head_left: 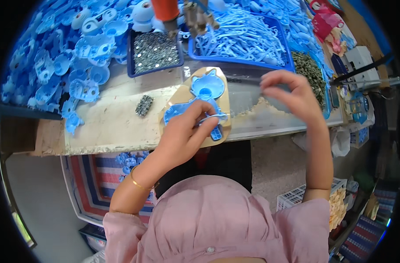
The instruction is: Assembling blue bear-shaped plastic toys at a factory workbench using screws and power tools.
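Observation:
On the bench lies a tan, rounded fixture board (225, 83) carrying blue plastic shell parts, with a cup-shaped cat-eared shell (207, 85) at its upper end. My left hand (186, 131) is over the lower shell (176, 109), thumb and fingers pinched on a thin blue plastic strip (211, 117). The hand hides part of the shell beneath. To the right, my right hand (294, 92) is raised above the bench, fingers curled toward the thumb in a pinch. Whatever sits between those fingertips is too small to make out.
Beyond the board stand a tray of small metal parts (156, 51) and a blue tray (239, 61) of thin blue strips. Blue shells (95, 48) heap up at left. An orange-and-metal tool (167, 11) hangs overhead. A pile of small metal pieces (144, 105) lies left of the board.

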`<action>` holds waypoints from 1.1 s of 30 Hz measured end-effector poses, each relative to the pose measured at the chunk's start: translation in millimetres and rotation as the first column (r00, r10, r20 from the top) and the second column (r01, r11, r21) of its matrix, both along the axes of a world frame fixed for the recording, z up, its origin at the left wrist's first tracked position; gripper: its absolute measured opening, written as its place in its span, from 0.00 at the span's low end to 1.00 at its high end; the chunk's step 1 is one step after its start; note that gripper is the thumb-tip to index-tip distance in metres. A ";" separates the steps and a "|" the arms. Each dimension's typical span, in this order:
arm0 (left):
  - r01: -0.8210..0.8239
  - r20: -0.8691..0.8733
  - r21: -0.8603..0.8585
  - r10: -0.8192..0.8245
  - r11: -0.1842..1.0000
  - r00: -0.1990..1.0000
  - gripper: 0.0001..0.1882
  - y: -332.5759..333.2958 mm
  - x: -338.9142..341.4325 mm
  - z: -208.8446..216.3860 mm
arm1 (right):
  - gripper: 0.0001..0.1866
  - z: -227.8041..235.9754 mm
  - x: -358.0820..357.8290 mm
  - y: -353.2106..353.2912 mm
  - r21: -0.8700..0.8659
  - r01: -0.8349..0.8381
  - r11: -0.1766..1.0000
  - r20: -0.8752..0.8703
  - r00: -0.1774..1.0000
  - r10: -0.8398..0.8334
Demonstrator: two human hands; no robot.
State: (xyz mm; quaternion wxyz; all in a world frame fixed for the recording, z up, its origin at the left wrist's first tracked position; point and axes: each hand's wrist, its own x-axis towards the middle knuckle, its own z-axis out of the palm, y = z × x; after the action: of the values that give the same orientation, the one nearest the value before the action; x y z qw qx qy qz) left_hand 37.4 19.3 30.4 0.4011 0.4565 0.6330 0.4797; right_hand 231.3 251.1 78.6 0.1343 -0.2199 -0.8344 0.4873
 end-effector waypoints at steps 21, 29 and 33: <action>-0.096 -0.385 0.126 0.138 0.987 0.913 0.14 -4.2 3.2 -13.6 | 0.09 -13.8 -51.1 -71.4 -0.337 -0.005 0.941 0.104 0.994 0.042; 0.023 -0.265 0.049 -0.009 0.999 0.964 0.09 -13.8 -2.3 -6.5 | 0.09 -14.2 -49.8 -71.4 -0.618 -0.121 0.777 0.061 0.978 0.200; 0.004 -0.510 0.193 0.097 0.981 0.855 0.12 -20.0 -8.7 -16.3 | 0.11 -14.1 -55.1 -83.3 -0.178 -0.191 0.965 0.093 0.973 0.210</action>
State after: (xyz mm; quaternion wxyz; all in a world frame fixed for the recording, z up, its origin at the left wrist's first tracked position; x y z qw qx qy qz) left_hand 28.7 -0.7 14.2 0.1600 0.5886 0.6804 0.4062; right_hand 176.1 167.8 64.6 0.0188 -0.1716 -0.8143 0.5542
